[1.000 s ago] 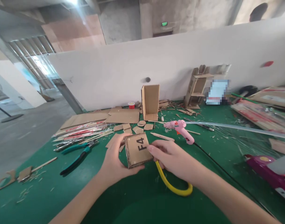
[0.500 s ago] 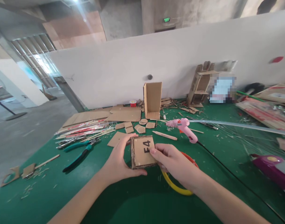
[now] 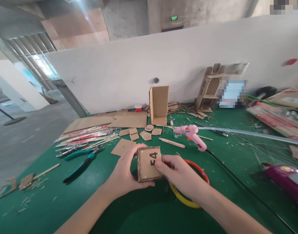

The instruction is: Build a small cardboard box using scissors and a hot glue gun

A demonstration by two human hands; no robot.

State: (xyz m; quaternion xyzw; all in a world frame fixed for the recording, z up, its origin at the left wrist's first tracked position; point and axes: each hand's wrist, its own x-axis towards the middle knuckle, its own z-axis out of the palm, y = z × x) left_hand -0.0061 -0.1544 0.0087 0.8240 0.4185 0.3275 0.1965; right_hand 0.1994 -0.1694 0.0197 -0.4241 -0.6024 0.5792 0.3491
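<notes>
Between my hands, above the green table, is a small square cardboard box (image 3: 147,169) with dark printed characters on its face. My left hand (image 3: 124,174) is closed around its left side, fingers at the upper edge and thumb along the lower one. On the right edge my right hand (image 3: 177,170) pinches it, thumb flat on the printed face; the other fingers are partly hidden behind. Below the right hand lies a red and yellow ring (image 3: 184,198), partly covered. A pink glue gun (image 3: 193,135) rests beyond that hand, near a pen-like marker (image 3: 172,143).
Teal-handled pliers (image 3: 83,162) and several wooden sticks (image 3: 105,141) lie left. Cut cardboard pieces (image 3: 146,135) and an upright open cardboard box (image 3: 160,104) stand farther back, before a white wall (image 3: 115,74). A cardboard shelf (image 3: 209,89) and a purple device (image 3: 283,180) are right.
The box and both hands sit slightly lower in view, and more of the ring shows. Both hands keep hold of the box. The left background has shifted slightly left.
</notes>
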